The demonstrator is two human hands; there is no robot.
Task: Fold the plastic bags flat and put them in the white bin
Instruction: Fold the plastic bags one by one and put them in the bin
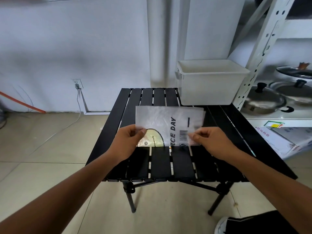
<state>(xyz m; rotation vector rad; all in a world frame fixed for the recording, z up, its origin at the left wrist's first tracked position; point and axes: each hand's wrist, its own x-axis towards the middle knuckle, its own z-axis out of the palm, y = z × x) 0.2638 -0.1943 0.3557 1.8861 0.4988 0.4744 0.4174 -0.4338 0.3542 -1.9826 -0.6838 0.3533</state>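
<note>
A folded translucent white plastic bag, printed with black letters, a barcode and a yellow smiley, is held up flat over the black slatted table. My left hand pinches its lower left edge. My right hand pinches its lower right edge near the barcode. The white bin stands at the table's far right corner, just behind the bag, and looks empty from here.
A white metal shelf with several pots and lids stands to the right. A cardboard box lies under it. A white pipe runs up the wall behind the table. A shoe shows at bottom right.
</note>
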